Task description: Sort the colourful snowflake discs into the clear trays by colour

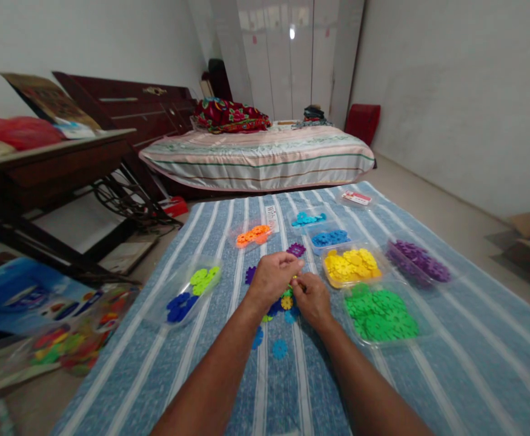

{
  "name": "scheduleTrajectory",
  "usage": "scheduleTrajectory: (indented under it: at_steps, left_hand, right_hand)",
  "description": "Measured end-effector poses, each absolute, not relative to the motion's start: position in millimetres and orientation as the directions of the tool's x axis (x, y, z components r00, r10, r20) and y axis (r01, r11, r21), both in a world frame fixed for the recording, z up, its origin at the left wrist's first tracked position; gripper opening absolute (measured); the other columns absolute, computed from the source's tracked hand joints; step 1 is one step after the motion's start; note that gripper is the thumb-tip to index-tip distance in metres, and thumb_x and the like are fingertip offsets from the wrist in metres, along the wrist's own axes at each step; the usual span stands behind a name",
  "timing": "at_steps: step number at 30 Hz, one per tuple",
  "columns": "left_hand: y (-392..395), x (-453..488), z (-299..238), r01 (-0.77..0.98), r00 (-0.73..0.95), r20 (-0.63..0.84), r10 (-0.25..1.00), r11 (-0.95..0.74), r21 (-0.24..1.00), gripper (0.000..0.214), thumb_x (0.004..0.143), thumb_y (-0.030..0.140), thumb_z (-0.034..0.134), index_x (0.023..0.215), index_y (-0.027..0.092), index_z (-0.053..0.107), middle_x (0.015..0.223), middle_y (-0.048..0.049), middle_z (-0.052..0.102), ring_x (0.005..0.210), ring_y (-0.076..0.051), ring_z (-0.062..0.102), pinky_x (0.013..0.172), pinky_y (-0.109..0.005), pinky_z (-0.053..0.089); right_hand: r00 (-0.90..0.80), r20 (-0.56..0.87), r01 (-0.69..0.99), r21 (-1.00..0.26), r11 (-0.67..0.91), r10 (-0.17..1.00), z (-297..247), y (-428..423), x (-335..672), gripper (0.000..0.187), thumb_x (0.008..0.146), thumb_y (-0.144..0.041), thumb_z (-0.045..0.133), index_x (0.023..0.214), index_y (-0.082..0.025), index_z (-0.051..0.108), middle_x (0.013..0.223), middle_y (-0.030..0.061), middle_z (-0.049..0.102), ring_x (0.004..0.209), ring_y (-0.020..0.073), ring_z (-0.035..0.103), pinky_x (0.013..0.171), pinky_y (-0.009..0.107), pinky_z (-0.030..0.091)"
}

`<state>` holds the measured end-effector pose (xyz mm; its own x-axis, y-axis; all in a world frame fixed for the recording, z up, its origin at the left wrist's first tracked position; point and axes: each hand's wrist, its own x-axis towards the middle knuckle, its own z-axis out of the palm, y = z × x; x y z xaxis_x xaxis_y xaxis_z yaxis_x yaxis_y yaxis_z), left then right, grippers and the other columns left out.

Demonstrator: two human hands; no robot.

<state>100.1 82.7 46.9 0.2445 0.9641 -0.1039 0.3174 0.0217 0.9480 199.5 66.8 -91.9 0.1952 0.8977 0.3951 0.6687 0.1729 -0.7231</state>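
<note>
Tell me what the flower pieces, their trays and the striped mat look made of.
Flower pieces: likely hard plastic, with uniform bright colours and crisp moulded edges. Trays: thin clear plastic, see-through with glossy rims. Striped mat: seemingly woven cloth, matt with a fine textured weave.

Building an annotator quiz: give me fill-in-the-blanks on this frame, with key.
Left hand and right hand pinch a small piece over a striped ____ mat.
The discs in the tray nearest the right hand are ____.
The next tray beyond holds ____ ones.
Past the mat, a striped cover lies on a ____.
Missing: blue; green; yellow; bed.
</note>
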Motion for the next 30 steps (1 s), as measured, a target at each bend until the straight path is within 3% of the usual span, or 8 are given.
scheduleTrajectory:
  at_steps: [5, 9, 15, 19, 24, 30]
  left_hand:
    - [60.6, 53.8, 7.0, 0.439, 0.184, -0.19, 0.964, 0.093, 0.894, 0.017, 0.069, 0.032, 0.06, 0.071, 0.015, 0.061, 0.055, 0.0022, 0.06, 0.045, -0.01, 0.051, 0.047, -0.021, 0.039]
    - [36.0, 31.0, -13.7, 0.595, 0.249, -0.224, 0.942, 0.034, 0.803, 0.016, 0.071, 0.033, 0.058, 0.068, 0.017, 0.059, 0.051, 0.0041, 0.053, 0.048, -0.011, 0.049, 0.049, -0.022, 0.034]
    - [4.7, 30.8, -12.7, 0.836, 0.256, -0.239, 0.937, -0.09, 0.541, 0.011, 0.071, 0.028, 0.06, 0.077, 0.02, 0.063, 0.07, 0.0004, 0.061, 0.072, -0.017, 0.058, 0.065, -0.026, 0.038]
    - [-5.9, 38.6, -10.0, 0.901, 0.279, -0.274, 0.92, -0.152, 0.407, 0.012, 0.073, 0.025, 0.058, 0.083, 0.02, 0.062, 0.086, -0.0027, 0.063, 0.082, -0.018, 0.059, 0.073, -0.028, 0.038]
    - [-7.0, 40.3, -16.9, 0.876, 0.3, -0.242, 0.923, -0.165, 0.453, 0.01, 0.071, 0.019, 0.057, 0.08, 0.02, 0.06, 0.081, -0.0012, 0.062, 0.078, -0.017, 0.057, 0.071, -0.026, 0.038]
    - [5.9, 44.2, -28.9, 0.707, 0.284, -0.248, 0.926, -0.028, 0.707, 0.006, 0.07, 0.019, 0.058, 0.065, 0.019, 0.054, 0.058, 0.004, 0.052, 0.059, -0.012, 0.051, 0.058, -0.023, 0.034]
  right_hand:
    - [0.187, 0.391, 0.661, -0.729, 0.179, 0.901, -90.0, 65.3, 201.3, 0.019, 0.082, -0.023, 0.05, 0.069, -0.02, 0.064, 0.074, 0.0018, 0.063, 0.076, 0.0162, 0.054, 0.072, 0.027, 0.036]
    - [0.191, 0.376, 0.658, -0.735, 0.166, 0.907, -89.0, 63.8, 202.7, 0.02, 0.082, -0.024, 0.049, 0.07, -0.019, 0.065, 0.075, 0.0022, 0.062, 0.077, 0.0164, 0.054, 0.073, 0.027, 0.037]
    - [0.183, 0.373, 0.651, -0.739, 0.172, 0.909, -89.0, 62.2, 204.6, 0.019, 0.081, -0.023, 0.05, 0.069, -0.02, 0.064, 0.075, 0.0017, 0.062, 0.077, 0.0163, 0.054, 0.073, 0.027, 0.037]
    - [0.179, 0.363, 0.639, -0.749, 0.173, 0.914, -89.5, 61.4, 205.6, 0.019, 0.081, -0.024, 0.049, 0.069, -0.02, 0.064, 0.075, 0.0015, 0.062, 0.077, 0.0162, 0.054, 0.074, 0.027, 0.038]
    - [0.185, 0.372, 0.629, -0.756, 0.181, 0.909, -89.6, 60.8, 205.2, 0.02, 0.081, -0.025, 0.048, 0.069, -0.02, 0.063, 0.075, 0.0022, 0.062, 0.077, 0.0168, 0.054, 0.074, 0.027, 0.038]
    - [0.19, 0.374, 0.628, -0.757, 0.181, 0.908, -89.5, 61.1, 205.0, 0.02, 0.081, -0.025, 0.049, 0.069, -0.02, 0.064, 0.075, 0.0021, 0.062, 0.077, 0.0169, 0.055, 0.074, 0.027, 0.038]
